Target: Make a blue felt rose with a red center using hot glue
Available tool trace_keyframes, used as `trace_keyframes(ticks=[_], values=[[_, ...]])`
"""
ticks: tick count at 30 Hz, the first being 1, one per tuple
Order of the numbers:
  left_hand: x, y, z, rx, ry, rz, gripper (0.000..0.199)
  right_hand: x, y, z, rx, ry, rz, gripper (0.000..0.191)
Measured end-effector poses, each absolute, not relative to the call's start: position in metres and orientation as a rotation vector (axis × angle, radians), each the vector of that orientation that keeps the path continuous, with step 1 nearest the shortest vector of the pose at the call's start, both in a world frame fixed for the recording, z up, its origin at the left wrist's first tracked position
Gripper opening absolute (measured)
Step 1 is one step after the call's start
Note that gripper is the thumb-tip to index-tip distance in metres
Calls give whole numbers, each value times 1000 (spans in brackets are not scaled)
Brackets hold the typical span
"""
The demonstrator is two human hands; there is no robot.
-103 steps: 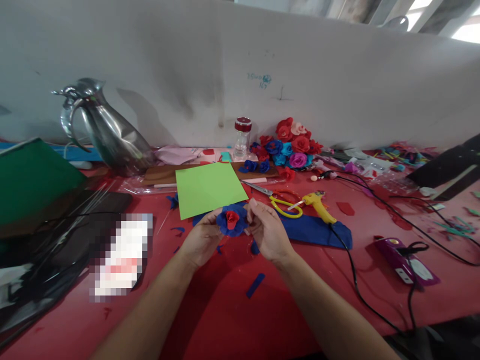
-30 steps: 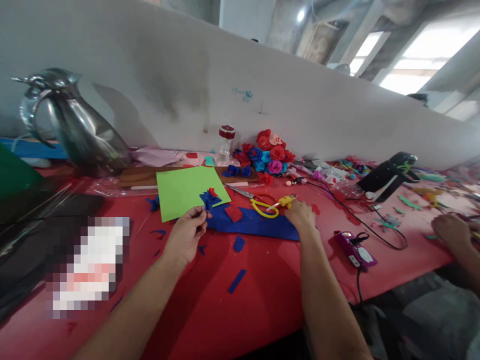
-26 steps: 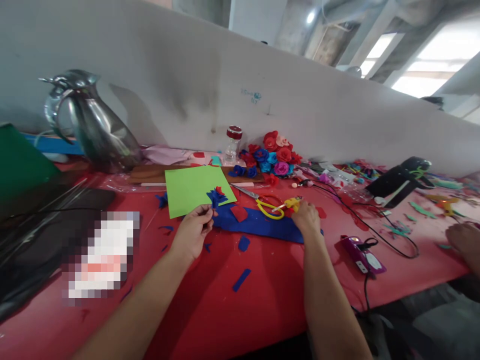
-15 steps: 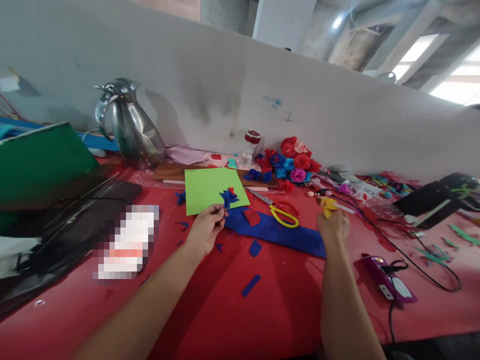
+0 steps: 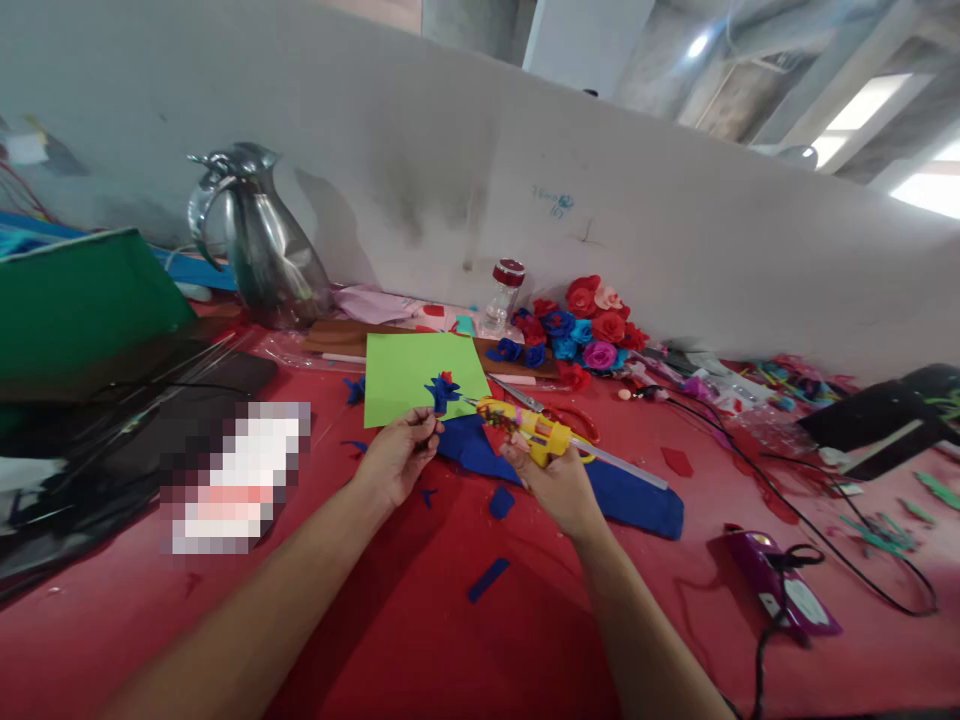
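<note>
Between the fingertips of my left hand [image 5: 405,450] is a small blue flower [image 5: 443,393] with a red centre, held upright over the edge of a lime green sheet [image 5: 397,375]. My right hand [image 5: 551,480] grips a yellow glue gun [image 5: 536,428], its nozzle pointing left close to the flower's base. A clear glue stick sticks out of the gun's rear. Beneath the gun lie a blue strip [image 5: 637,500] and scissors [image 5: 520,394], their handles partly hidden.
A steel jug [image 5: 274,245] stands at the back left, near a green box [image 5: 90,300]. Paper roses [image 5: 600,325] and a red-lidded jar [image 5: 502,295] are by the wall. A purple power box [image 5: 784,580] with cables lies at the right.
My right hand has moved left, bringing the glue gun from the table's right side to the flower. My left hand, still pinching the flower, appears slightly further left.
</note>
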State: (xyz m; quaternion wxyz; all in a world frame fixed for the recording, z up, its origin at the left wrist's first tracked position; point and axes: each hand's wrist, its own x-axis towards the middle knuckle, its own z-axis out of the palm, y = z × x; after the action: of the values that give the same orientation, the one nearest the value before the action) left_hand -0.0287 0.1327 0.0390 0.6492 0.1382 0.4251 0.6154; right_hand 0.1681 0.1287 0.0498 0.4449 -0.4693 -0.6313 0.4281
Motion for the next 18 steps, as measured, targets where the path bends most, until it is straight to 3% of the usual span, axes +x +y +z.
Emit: trace_keyframes(ticks=[18], values=[[-19, 125, 43, 432, 1018, 1346, 14, 158, 127, 36, -1203, -1768, 894, 25]])
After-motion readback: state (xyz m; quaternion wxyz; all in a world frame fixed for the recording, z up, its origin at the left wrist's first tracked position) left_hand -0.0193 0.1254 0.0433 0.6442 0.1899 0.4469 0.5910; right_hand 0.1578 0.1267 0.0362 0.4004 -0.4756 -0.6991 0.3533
